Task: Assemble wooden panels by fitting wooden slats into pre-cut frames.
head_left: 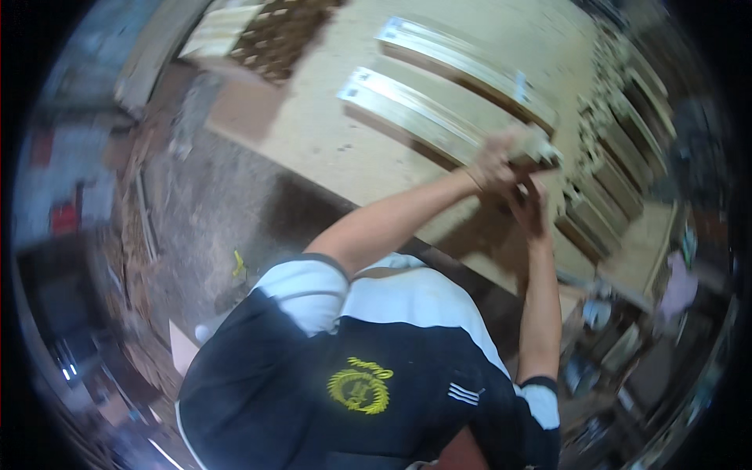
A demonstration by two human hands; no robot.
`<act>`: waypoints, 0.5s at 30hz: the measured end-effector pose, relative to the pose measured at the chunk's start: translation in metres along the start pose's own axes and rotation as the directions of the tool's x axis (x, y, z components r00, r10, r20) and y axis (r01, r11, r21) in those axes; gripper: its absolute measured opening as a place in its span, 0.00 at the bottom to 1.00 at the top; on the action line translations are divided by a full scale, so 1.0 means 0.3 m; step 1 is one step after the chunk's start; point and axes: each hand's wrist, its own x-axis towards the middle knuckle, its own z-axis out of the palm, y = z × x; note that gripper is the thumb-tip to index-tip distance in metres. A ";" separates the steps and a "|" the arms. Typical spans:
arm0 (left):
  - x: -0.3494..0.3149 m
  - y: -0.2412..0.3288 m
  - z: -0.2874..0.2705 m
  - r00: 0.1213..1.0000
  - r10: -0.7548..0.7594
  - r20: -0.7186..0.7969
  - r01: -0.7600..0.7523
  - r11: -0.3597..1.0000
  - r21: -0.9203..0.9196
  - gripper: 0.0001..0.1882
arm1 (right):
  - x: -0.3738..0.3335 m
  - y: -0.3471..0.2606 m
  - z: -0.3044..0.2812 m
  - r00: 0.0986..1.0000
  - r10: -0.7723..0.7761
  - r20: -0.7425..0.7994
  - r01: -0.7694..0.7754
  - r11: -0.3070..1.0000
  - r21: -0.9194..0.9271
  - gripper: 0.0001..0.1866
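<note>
Over the right part of the pale tabletop, my left hand [493, 163] is closed around what looks like a small bunch of pale wooden pieces [534, 149]. Motion blur hides their exact shape and number. Just below, my right hand [533, 205] reaches up with bent fingers against the dark underside of the bunch. To the left of my hands lies a long wooden bar with shiny strips along its top [407, 110]. A second similar bar [462, 59] lies beyond it, roughly parallel.
The pale work table [290, 160] has its near edge in front of my body. Along its right side lie several wooden blocks [615, 184] and rows of small pale pieces [603, 78]. A stack of wooden sticks [266, 39] stands at the far left. Clutter fills the lower right.
</note>
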 end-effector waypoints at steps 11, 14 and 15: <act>-0.144 0.082 -1.213 0.588 -0.094 -0.803 0.546 0.779 0.308 0.56 | -0.186 -0.400 0.112 0.723 0.664 -0.191 -0.627 0.747 0.221 0.12; -0.065 0.065 -1.666 0.409 0.018 -0.912 0.701 0.634 0.327 0.57 | -0.089 -0.591 0.248 0.686 0.726 -0.046 -0.669 0.655 0.351 0.10; -0.061 0.056 -1.753 0.418 0.003 -0.908 0.711 0.621 0.330 0.56 | -0.014 -0.653 0.308 0.670 0.742 0.009 -0.679 0.608 0.412 0.10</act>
